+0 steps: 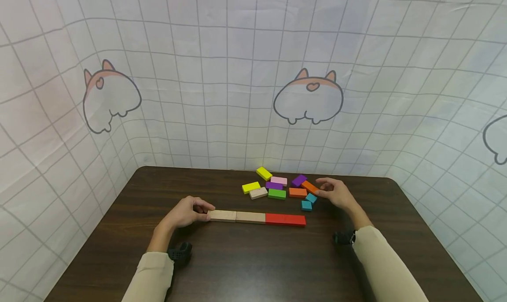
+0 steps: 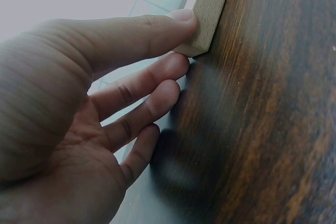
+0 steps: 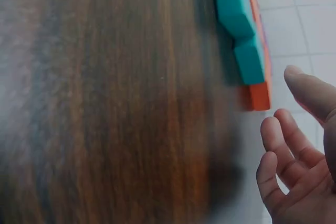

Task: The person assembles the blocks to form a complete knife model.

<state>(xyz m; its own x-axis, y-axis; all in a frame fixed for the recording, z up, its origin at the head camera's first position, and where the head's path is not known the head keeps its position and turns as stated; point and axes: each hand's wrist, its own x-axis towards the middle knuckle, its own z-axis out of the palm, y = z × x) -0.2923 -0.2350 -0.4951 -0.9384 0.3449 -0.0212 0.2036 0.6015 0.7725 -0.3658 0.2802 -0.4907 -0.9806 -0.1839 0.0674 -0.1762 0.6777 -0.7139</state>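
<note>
A straight row lies on the table: two plain wooden blocks point(image 1: 251, 217) at the left, then red blocks point(image 1: 285, 219) end to end. My left hand point(image 1: 186, 211) pinches the left end of the row's leftmost wooden block point(image 2: 212, 9), the thumb on its near side in the left wrist view. My right hand point(image 1: 336, 193) hovers beside an orange block point(image 1: 310, 187) at the right of a loose cluster, fingers apart and holding nothing. Near that hand lie two teal blocks point(image 3: 234, 6), which partly hide the orange block point(image 3: 259, 97) in the right wrist view.
Behind the row are yellow blocks point(image 1: 251, 187), purple blocks point(image 1: 299, 180), a pink block point(image 1: 279, 181), a green block point(image 1: 277, 194), another orange block point(image 1: 298, 192) and a loose wooden block point(image 1: 259, 193). A white gridded curtain point(image 1: 222, 95) hangs around the dark table point(image 1: 245, 267).
</note>
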